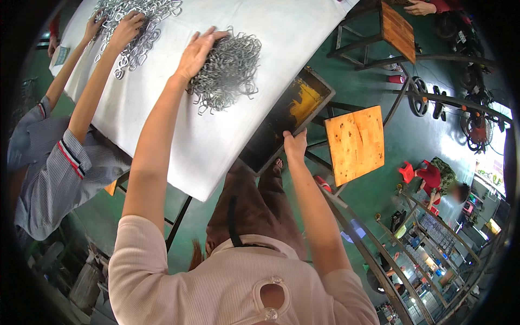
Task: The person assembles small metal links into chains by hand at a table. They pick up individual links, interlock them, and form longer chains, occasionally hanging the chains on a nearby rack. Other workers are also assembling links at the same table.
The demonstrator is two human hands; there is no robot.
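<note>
On the white-covered table (157, 116) lies a heap of small bent metal hooks (230, 67). My left hand (197, 56) rests along the heap's left side, its fingers stretched out and touching the pieces. Just past the table's right edge, a dark rectangular bin (269, 135) with worn yellow patches inside is held low and tilted. My right hand (295, 145) grips the bin's near right rim, thumb over the edge. The bin's left side is partly covered by the table's edge.
At left, a co-worker's hands (125, 32) work in a pile of metal rings (149, 40). Wooden stools (355, 142) stand to the right, beside metal rails (374, 257). A person in red (430, 181) crouches farther right. A small cup (60, 55) sits at the table's far left.
</note>
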